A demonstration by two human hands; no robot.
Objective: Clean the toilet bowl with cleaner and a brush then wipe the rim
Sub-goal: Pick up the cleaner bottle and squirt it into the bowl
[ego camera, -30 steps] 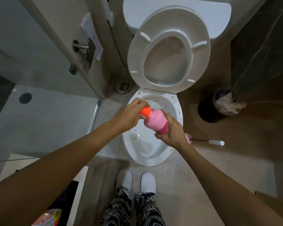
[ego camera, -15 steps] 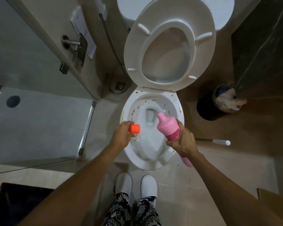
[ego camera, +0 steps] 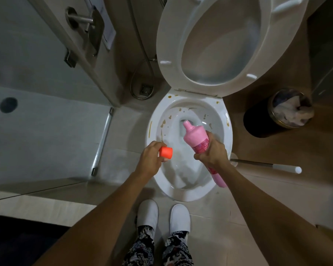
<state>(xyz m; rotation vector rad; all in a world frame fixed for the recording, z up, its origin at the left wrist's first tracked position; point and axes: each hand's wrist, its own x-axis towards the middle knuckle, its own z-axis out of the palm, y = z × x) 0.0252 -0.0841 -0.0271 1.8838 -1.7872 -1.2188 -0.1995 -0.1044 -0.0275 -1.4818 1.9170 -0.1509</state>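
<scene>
The right hand (ego camera: 211, 153) grips a pink cleaner bottle (ego camera: 197, 137) around its middle, fingers curled round it, and holds it tilted over the toilet bowl (ego camera: 227, 135) with the open nozzle pointing toward the drain at the back. The bottle's base sticks out past the wrist, over the bowl's near right rim. The left hand (ego camera: 151, 160) pinches the orange cap (ego camera: 165, 152) between thumb and fingers, just over the bowl's left rim and apart from the bottle.

Brown spots and streaks mark the inside of the bowl and its rim, mostly toward the back and the left side. The seat (ego camera: 167, 47) and lid stand raised behind the bowl. A toilet brush handle (ego camera: 267, 165) lies on the floor to the right of the bowl, its white end pointing away; the brush head is hidden behind the right arm. A dark bin (ego camera: 257, 120) with crumpled paper in it stands further right. Two feet in white slippers (ego camera: 162, 215) stand on the tiled floor in front of the bowl.
</scene>
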